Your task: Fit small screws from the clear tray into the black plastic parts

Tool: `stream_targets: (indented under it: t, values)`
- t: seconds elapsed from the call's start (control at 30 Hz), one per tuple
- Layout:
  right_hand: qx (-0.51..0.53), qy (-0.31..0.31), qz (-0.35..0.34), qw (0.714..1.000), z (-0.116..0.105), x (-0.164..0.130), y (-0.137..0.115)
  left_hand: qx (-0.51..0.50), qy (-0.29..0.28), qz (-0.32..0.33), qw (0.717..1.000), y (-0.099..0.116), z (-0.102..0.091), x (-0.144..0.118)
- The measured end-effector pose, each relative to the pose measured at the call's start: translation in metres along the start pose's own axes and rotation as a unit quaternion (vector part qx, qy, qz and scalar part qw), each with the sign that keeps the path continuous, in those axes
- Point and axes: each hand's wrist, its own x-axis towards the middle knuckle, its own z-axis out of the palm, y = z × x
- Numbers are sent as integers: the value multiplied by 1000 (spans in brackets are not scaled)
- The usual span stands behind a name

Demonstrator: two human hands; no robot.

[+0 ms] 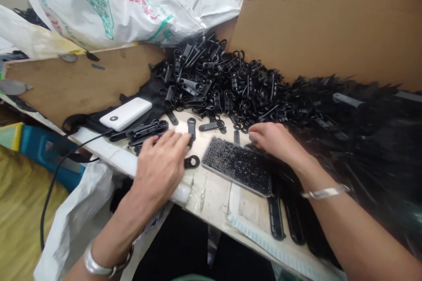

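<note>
My left hand (163, 156) is back-up over the near left of the table, its fingers bent down. A black plastic part with a ring end (192, 161) sticks out from under its thumb side, seemingly gripped. Left of it lies a small stack of black plastic parts (148, 131); a small ring-ended piece (191, 126) is by the fingertips. My right hand (270, 138) is closed in a pinch just above the far right corner of a clear tray (227, 178) of tiny dark pieces (235, 160). What its fingers hold is hidden.
A big heap of black ring-ended parts (214, 79) lies at the back. More long black parts (332, 140), blurred, fill the right. A white power bank (125, 113) with a cable sits left. Cardboard walls (326, 22) and a white printed sack (115, 4) stand behind.
</note>
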Motion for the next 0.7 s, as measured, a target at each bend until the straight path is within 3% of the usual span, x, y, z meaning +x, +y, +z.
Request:
stream_targets:
  t: [0.13, 0.27, 0.47, 0.7]
  values:
    - [-64, -50, 43, 996, 21, 42, -1, 96, -23, 0, 995, -26, 9, 9]
    - [-105, -67, 61, 990, 38, 60, -4, 95, -26, -17, 995, -37, 20, 12]
    - [-119, -72, 33, 990, 34, 57, 10, 56, -6, -37, 998, -37, 20, 12]
    - [-144, -19, 6, 989, 18, 46, 14, 64, -19, -26, 997, -33, 18, 8]
